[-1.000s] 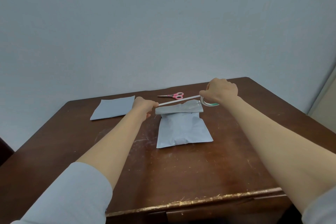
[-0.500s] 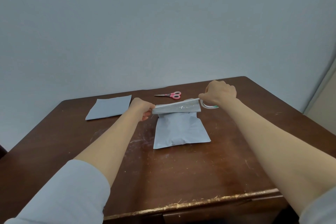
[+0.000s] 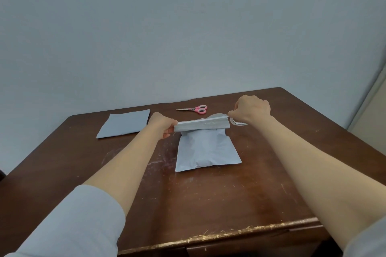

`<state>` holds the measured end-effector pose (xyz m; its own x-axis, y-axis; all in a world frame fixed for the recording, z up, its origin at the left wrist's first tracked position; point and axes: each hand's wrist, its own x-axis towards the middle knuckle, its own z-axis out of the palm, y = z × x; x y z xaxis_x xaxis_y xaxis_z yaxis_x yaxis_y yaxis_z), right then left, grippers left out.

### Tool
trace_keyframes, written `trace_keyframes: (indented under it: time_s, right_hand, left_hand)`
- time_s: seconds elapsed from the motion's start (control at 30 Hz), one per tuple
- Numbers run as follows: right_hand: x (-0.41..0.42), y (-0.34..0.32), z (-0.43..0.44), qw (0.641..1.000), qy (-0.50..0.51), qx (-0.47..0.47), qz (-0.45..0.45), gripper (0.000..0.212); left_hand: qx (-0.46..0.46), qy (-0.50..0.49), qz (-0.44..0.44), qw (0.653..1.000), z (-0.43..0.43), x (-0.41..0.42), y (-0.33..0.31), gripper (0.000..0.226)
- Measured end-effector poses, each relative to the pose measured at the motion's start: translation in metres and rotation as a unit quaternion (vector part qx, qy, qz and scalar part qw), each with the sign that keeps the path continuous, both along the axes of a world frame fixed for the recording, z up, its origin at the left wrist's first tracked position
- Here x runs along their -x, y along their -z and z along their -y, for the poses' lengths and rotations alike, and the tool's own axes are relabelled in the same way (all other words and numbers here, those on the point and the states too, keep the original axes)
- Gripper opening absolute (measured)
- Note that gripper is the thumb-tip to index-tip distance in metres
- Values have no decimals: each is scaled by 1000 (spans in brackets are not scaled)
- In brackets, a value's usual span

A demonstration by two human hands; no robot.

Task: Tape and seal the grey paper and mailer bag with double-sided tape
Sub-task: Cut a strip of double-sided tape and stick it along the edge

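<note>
A grey mailer bag lies on the wooden table, its top flap raised. A white strip of double-sided tape runs along the flap's upper edge. My left hand pinches the strip's left end together with the flap's left corner. My right hand pinches the strip's right end at the flap's right corner. The tape roll shows partly under my right hand. A sheet of grey paper lies flat at the back left.
Pink-handled scissors lie behind the bag near the table's far edge. A pale wall rises just behind the table. The table's front edge is worn and chipped.
The tape strip, held stretched in the air above the flap a second ago, has come down onto the flap's upper edge. Both hands lowered slightly with it.
</note>
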<state>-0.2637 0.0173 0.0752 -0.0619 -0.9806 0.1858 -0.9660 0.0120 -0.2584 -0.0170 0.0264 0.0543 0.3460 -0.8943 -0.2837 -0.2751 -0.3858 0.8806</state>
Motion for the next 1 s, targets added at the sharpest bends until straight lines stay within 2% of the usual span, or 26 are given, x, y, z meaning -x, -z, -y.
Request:
trace_keyframes:
  time_s: [0.73, 1.0]
  right_hand:
    - [-1, 10, 5, 1000, 10, 10, -3, 22]
    - [-3, 12, 4, 1000, 3, 8, -2, 20]
  left_hand:
    - [16, -18, 14, 1000, 2, -2, 4, 31]
    - [21, -20, 13, 999, 0, -2, 2, 27]
